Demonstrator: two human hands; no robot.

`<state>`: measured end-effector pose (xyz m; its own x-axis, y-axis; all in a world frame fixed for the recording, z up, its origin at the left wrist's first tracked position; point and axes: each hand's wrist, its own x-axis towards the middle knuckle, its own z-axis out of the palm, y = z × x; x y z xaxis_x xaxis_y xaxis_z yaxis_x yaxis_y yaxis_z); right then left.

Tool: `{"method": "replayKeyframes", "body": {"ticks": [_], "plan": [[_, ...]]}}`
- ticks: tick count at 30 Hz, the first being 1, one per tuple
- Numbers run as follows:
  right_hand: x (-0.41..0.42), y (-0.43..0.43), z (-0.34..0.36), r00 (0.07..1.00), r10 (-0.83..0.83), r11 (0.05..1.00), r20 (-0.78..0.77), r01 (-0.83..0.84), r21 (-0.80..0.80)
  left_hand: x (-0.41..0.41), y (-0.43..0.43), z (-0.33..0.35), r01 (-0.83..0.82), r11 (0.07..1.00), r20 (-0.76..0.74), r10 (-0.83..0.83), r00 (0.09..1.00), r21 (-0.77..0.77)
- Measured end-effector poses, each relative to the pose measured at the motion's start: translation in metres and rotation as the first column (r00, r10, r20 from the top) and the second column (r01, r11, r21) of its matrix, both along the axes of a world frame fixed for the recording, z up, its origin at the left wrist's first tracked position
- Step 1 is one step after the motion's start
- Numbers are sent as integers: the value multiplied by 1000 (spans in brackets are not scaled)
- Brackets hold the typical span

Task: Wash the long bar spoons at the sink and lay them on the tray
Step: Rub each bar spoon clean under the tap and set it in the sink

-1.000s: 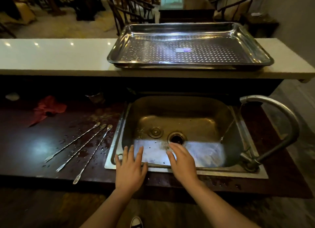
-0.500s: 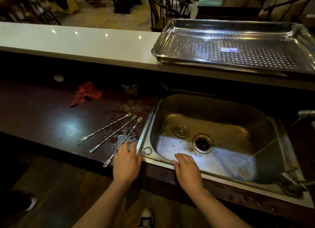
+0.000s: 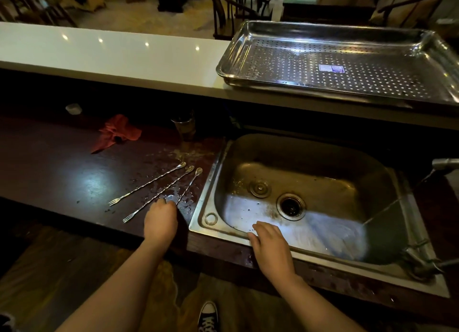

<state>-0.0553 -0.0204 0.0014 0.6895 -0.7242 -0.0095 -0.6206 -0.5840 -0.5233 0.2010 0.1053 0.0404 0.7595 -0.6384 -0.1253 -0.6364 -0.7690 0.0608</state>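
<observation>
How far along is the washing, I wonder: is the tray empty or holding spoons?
Empty. The perforated tray shows only a small label; all three bar spoons lie on the dark counter left of the sink.

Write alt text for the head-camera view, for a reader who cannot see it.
A person's left hand covers the fork end of the bar spoon nearest the sink, one of three spoons lying on a wet dark counter. The right hand rests on the sink's front rim; a perforated steel tray sits on the white ledge behind.

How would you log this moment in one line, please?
left hand: over spoon nearest sink, grip unclear; right hand: on sink rim; tray: no spoons
</observation>
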Motion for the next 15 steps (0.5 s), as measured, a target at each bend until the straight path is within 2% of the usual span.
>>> {"method": "replayKeyframes", "body": {"ticks": [11,13,15], "plan": [[-1,0,-2,1000,-13,999,29,14,-47,8,-4,-1,-93,977,-154,64,986,-190],[-1,0,-1,999,-20,999,35,21,-50,9,-4,-2,-172,947,-227,110,968,-273],[-1,0,0,999,-23,999,40,25,-42,5,-5,0,-303,878,-359,165,919,-370]]}}
